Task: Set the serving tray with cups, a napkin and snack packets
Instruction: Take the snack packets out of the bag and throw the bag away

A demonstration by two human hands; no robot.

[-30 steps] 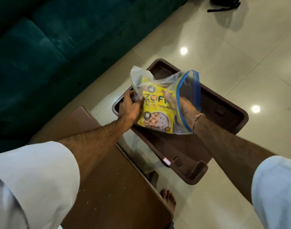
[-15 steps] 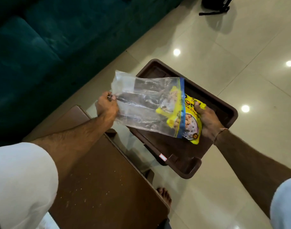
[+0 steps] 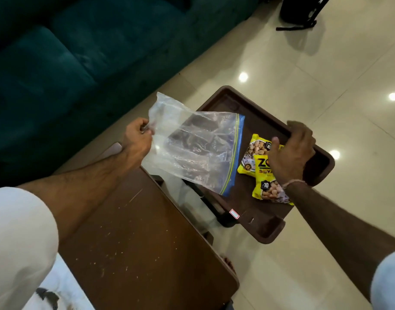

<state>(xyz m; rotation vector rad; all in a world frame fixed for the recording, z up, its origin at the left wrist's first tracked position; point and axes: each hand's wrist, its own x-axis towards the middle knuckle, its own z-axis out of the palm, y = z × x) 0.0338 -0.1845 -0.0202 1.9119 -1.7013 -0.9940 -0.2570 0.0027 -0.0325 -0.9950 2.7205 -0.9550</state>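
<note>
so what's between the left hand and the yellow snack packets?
Head view: only the clear zip bag, pinched at one corner by the left hand and hanging over the brown tray. Its blue zip edge ends just short of the snack packets.

Bag (image 3: 192, 151): clear thin plastic, crinkled, glossy. Packets (image 3: 257, 166): shiny printed yellow film. Tray (image 3: 254, 104): dark brown moulded plastic, smooth. Table (image 3: 133, 238): brown, matt, speckled. Floor (image 3: 326, 74): glossy tile. Sofa (image 3: 68, 52): teal velvety cloth.

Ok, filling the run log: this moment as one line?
left hand: pinching empty zip bag | right hand: on snack packets | packets on tray
</note>
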